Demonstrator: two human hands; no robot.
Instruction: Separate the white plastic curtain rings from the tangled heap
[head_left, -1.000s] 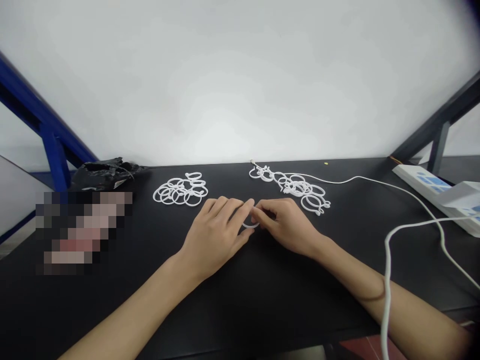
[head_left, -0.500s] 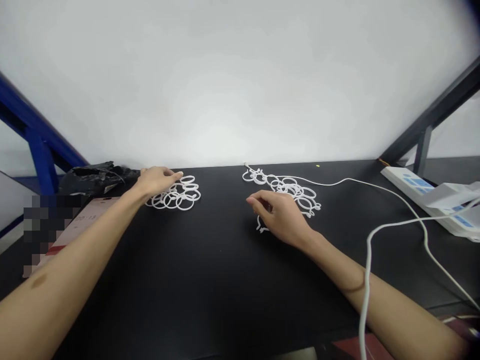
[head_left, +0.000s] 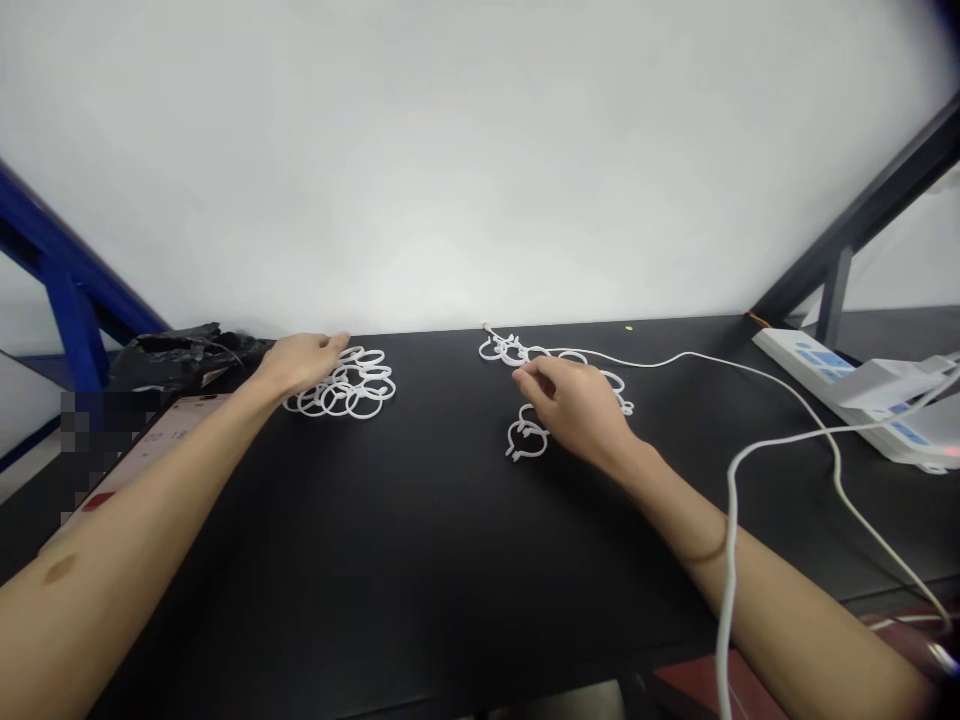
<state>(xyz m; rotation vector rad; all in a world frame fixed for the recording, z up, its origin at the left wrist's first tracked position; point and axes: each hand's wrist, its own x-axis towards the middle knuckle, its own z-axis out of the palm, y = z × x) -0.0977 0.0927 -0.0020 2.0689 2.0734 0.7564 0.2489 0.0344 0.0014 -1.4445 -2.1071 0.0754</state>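
Note:
On the left of the black table, a cluster of white plastic rings (head_left: 364,402) lies overlapping in rows. My left hand (head_left: 300,362) rests at the cluster's back left edge, thumb stretched out and apart; its other fingers are mostly hidden. A looser heap of similar rings (head_left: 611,380), with small end tabs, lies right of centre. Over this heap is my right hand (head_left: 574,400), its fingers curled and covering part of it. Whatever the fingertips hold, if anything, is hidden. One ring (head_left: 527,440) lies just left of and below the right hand.
A white cable (head_left: 731,540) loops across my right forearm, and a thinner one runs along the back. White boxes with blue labels (head_left: 825,365) stand at right. At left are a black plastic bag (head_left: 176,355) and a phone (head_left: 142,450) showing a timer. A white wall closes the back.
My right hand has moved away from me and slightly right over the loose heap, uncovering the ring at its near left. My left hand has shifted slightly left; the view has shifted a little.

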